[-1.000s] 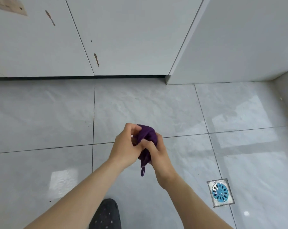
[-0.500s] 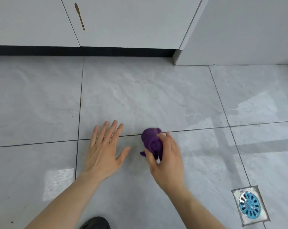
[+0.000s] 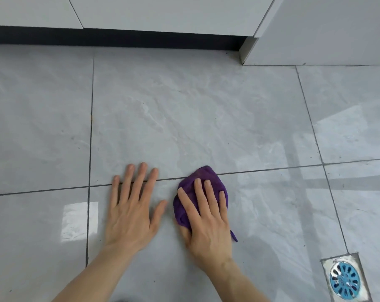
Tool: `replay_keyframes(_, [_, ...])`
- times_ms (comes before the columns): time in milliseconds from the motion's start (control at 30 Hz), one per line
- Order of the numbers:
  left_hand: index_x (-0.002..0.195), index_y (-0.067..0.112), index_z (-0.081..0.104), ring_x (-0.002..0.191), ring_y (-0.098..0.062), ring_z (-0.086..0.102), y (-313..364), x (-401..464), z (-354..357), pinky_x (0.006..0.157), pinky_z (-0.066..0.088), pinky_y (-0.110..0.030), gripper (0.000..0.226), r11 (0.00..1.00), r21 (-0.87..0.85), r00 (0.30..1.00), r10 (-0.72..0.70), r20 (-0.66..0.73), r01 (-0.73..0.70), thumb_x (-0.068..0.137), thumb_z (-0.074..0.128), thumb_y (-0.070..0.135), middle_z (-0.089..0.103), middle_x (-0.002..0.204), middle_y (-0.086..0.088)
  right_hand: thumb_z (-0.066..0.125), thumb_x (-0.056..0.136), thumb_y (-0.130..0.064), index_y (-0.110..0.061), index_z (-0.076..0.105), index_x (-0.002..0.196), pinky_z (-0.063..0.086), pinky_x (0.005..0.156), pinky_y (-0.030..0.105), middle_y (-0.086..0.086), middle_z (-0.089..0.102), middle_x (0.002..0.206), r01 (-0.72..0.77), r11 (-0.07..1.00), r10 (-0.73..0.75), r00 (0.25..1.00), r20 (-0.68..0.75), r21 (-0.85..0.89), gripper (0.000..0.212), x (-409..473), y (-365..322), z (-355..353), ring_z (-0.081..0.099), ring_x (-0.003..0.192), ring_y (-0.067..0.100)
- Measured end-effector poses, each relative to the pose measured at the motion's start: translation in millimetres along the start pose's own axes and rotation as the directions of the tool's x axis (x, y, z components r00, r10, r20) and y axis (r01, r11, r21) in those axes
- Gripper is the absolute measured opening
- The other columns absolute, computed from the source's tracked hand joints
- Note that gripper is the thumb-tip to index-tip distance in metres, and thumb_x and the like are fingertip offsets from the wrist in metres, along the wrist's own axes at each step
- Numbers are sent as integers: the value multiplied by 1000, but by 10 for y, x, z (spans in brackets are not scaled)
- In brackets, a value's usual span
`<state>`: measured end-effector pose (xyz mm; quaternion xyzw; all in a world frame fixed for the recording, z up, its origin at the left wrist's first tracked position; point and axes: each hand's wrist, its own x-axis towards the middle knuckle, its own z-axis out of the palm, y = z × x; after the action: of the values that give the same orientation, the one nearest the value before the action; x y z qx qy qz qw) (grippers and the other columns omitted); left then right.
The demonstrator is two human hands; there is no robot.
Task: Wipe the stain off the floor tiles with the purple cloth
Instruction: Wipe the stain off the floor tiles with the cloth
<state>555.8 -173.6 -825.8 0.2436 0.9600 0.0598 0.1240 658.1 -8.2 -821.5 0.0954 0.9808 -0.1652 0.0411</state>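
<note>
purple cloth [image 3: 204,175] of crumpled fabric lies on the glossy grey floor tiles [image 3: 173,118] across a dark grout line [image 3: 261,170]. the right hand [image 3: 206,221] presses it flat with straight fingers to scrub, and the left hand [image 3: 130,214], spread wide, braces just beside. half a second ago the right fingers curled round it.

Glossy grey floor tiles [image 3: 184,116] meet white cabinets [image 3: 163,12], blue drain [image 3: 345,280] lower right.

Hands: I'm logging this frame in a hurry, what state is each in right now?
Left hand: open, flat on the floor tiles, holding nothing.
Right hand: open, pressing the purple cloth down against the tiles.
</note>
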Motion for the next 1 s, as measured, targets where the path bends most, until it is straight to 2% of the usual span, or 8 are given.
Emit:
replay_keyframes(133, [160, 23, 17, 158, -27, 7, -5, -4, 6, 124, 16, -57, 73, 1000, -2, 1000, 6, -4, -6, 97, 33, 56, 15, 170, -3, 45, 104, -47, -33, 30, 158, 17, 125, 56, 5, 25, 169, -93, 996, 93, 995, -23, 6, 58, 793, 126, -127, 12, 159, 26])
replay_keyframes(233, [160, 23, 18, 158, -28, 7, -15, -5, -1, 124, 17, -58, 73, 1000, -2, 1000, 5, -10, -5, 97, 34, 55, 16, 170, -4, 45, 105, -46, -32, 28, 159, 15, 126, 54, 2, 23, 170, -84, 996, 84, 996, -32, 16, 58, 1052, 158, -163, 11, 159, 25])
replay_keyframes(400, [160, 23, 17, 158, -28, 5, -25, 7, 27, 124, 15, -58, 72, 1000, 0, 1000, 13, -16, -13, 98, 33, 55, 15, 170, -4, 49, 104, -41, -28, 30, 158, 16, 127, 54, 1, 26, 169, -71, 997, 72, 996, -56, 31, 59, 896, 132, -122, 12, 159, 24])
replay_keyframes(633, [160, 22, 14, 158, -28, 4, -34, -4, 46, 124, 17, -58, 69, 1000, 23, 1000, 11, -13, -11, 100, 22, 55, 12, 170, -5, 58, 94, -28, -28, 34, 157, 19, 125, 54, -4, 26, 169, 74, 997, -74, 997, -11, 27, 67, 8, 45, -16, 13, 159, 21])
replay_keyframes(767, [160, 22, 15, 158, -28, 5, -28, -10, 49, 124, 16, -58, 69, 1000, 3, 999, 13, -31, -13, 100, 25, 53, 13, 170, -5, 67, 80, -23, -27, 47, 151, 27, 119, 55, -2, 39, 163, 175, 985, -175, 985, -17, -6, 74, -518, 88, 78, 30, 154, 27])
replay_keyframes(867, [161, 22, 14, 158, -27, 5, -33, -11, 57, 125, 15, -57, 69, 1000, 0, 999, 11, -35, -11, 99, 24, 53, 13, 170, -4, 58, 78, -15, -25, 58, 142, 33, 113, 55, 4, 55, 152, 205, 975, -210, 976, -55, -84, 64, -668, 121, 135, 46, 144, 31])
replay_keyframes(1000, [160, 23, 17, 158, -26, 6, -30, -3, 45, 125, 14, -56, 68, 999, -50, 1000, 12, -29, -14, 100, 22, 54, 15, 170, -3, 58, 78, -11, -22, 59, 136, 43, 101, 47, 3, 68, 127, 171, 983, -177, 981, -84, -72, 60, -566, 50, 16, 66, 119, 31])
